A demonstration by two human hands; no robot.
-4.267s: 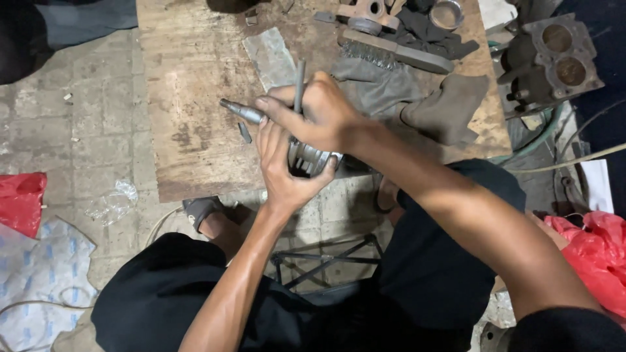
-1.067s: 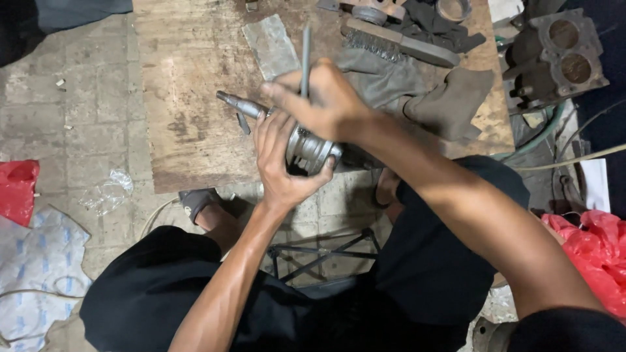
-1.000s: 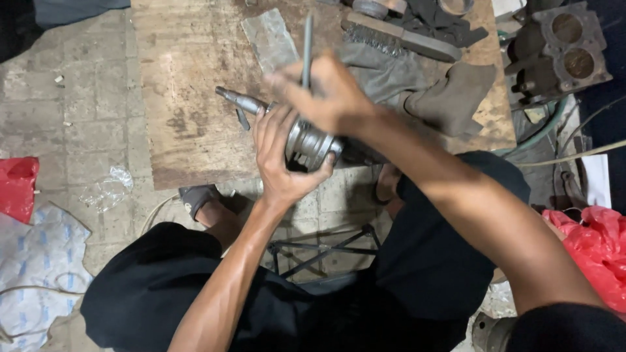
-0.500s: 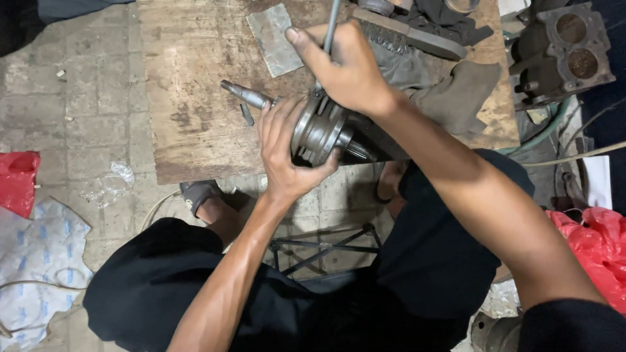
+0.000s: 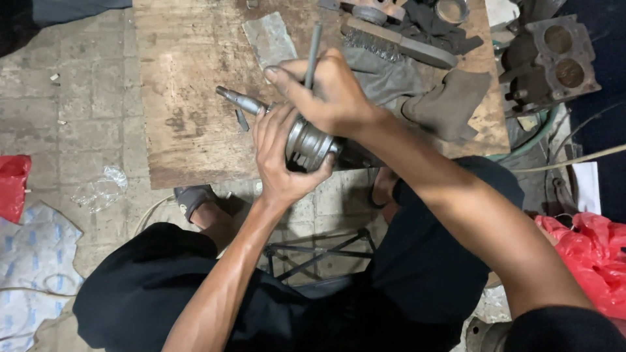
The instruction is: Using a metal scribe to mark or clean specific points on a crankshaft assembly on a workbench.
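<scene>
Seen from above, over the near edge of a low wooden board (image 5: pixel 195 98) laid on the brick floor (image 5: pixel 85 98): a grey metal shaft assembly (image 5: pixel 306 140) with a ribbed round housing, tapered end (image 5: pixel 238 100) pointing left across the board. Cradled from below in the left hand (image 5: pixel 280 160), fingers curled up and pressed against the housing, thumb wrapped round its near side. Gripped in the right hand (image 5: pixel 332 94) just above the housing, a thin grey metal rod (image 5: pixel 313 49), fist tight about its lower part, upper end sticking up toward the far side of the board; lower tip hidden under the fingers, so contact with the housing impossible to judge. Both grips therefore pressed together, the left on the assembly, the right on the rod. Just left of the housing, a small dark metal piece (image 5: pixel 242 120) flat on the wood. Farther back, a flat grey slab (image 5: pixel 270 39), a wire brush (image 5: pixel 398 44) with bristles toward the worker, and dark rags (image 5: pixel 450 98) to the right. Off the board at upper right, a cast block with two round bores (image 5: pixel 554 62). Red plastic bags at the left edge (image 5: pixel 13 186) and at lower right (image 5: pixel 590 257); crumpled clear plastic (image 5: pixel 101 190) on the bricks; a sandalled foot (image 5: pixel 192 199) by the board's near edge.
</scene>
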